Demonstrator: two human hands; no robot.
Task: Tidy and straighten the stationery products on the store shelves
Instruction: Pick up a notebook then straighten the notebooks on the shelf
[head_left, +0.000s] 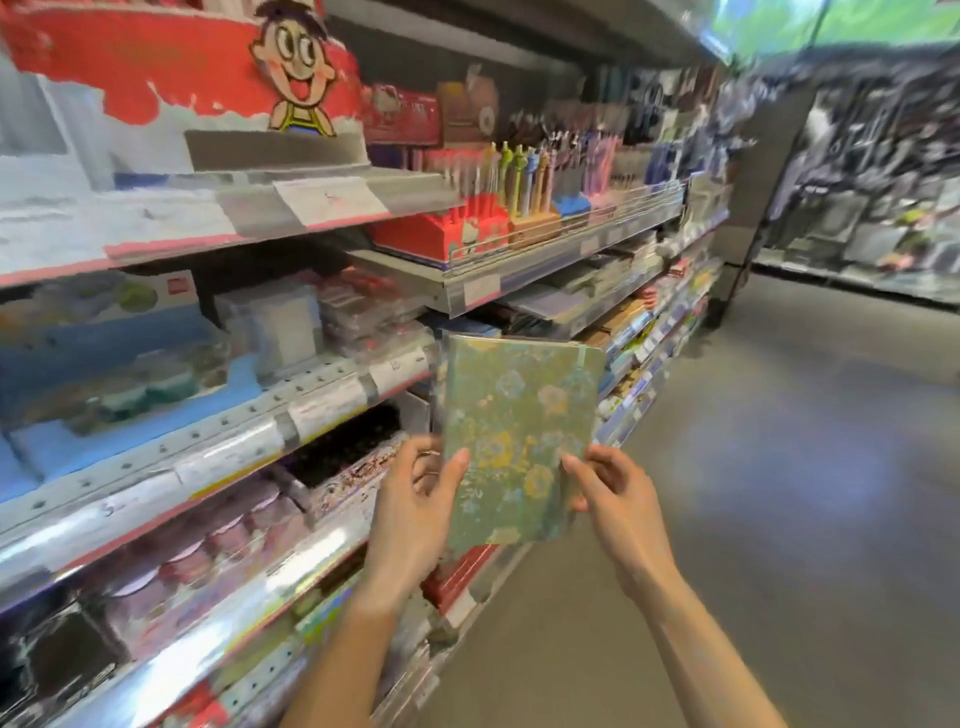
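Here, gripping the green floral hardcover notebook (519, 441) upright by its lower edges, left hand (415, 512) and right hand (618, 501) pinching opposite sides, out before the grey metal store shelves (322, 400); ideally squaring it before sliding it among notebooks beyond.

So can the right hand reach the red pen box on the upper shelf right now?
Probably not yet: the right hand is gripping the floral notebook with the left hand. The red pen box sits higher, nothing blocking it.
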